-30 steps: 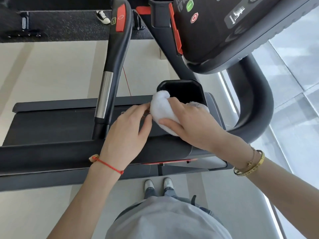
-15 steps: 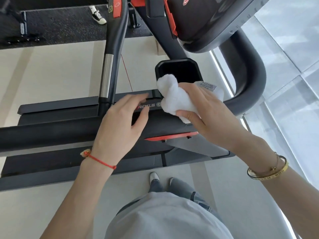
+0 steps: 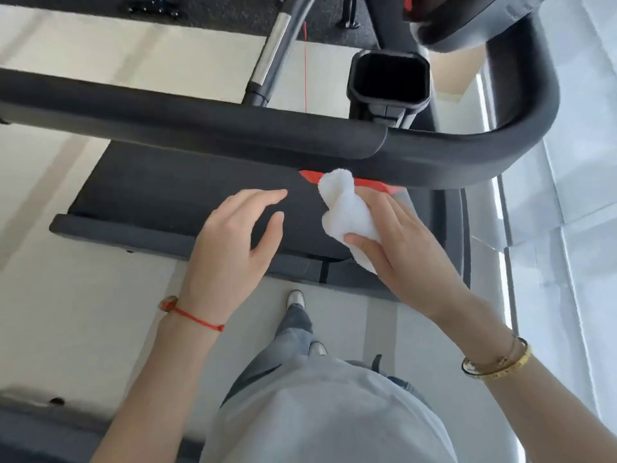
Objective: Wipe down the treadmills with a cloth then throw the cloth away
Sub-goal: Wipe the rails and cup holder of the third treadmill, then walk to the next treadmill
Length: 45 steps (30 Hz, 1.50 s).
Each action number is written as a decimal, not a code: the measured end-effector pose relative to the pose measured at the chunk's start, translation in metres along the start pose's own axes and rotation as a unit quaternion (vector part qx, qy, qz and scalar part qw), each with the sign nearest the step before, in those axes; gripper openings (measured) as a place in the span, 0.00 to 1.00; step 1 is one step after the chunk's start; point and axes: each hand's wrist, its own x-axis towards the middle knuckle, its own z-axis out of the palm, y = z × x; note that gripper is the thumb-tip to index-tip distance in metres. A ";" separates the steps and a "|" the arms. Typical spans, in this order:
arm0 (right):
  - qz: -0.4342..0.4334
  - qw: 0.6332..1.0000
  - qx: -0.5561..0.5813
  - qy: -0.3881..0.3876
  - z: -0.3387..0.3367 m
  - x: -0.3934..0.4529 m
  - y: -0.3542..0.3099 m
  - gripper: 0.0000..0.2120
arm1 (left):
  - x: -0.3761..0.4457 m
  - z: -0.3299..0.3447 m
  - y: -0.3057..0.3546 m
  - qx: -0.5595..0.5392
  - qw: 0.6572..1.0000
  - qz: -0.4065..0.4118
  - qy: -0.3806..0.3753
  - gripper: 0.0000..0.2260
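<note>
Below the padded black treadmill handrail [image 3: 207, 128] we're mid-wipe: right hand [image 3: 405, 242] grips crumpled white cloth [image 3: 347, 208] at the red trim [image 3: 374, 186]; left hand [image 3: 230, 242] hovers open w/ nothing in it. Binning not yet done.

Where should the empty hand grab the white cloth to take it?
Best guess: pinch the bunched top of the cloth, coming from the left. That end sticks up free beside the red strip, while the right hand covers the lower part. The left hand hovers open just left of it.
</note>
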 end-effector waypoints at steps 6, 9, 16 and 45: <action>-0.061 0.995 -0.002 -0.080 0.032 -0.019 -0.018 0.20 | -0.088 -0.012 -0.006 0.027 0.991 -0.120 0.047 0.11; -0.094 0.990 -0.005 -0.107 0.049 -0.015 -0.029 0.20 | -0.122 -0.020 -0.013 0.053 0.981 -0.170 0.072 0.11; -0.183 0.966 0.016 -0.181 0.097 0.014 -0.072 0.20 | -0.183 -0.045 -0.038 0.084 0.947 -0.271 0.148 0.11; -0.334 0.900 0.077 -0.270 0.353 0.277 -0.390 0.23 | -0.212 -0.295 -0.325 0.117 0.826 -0.458 0.307 0.12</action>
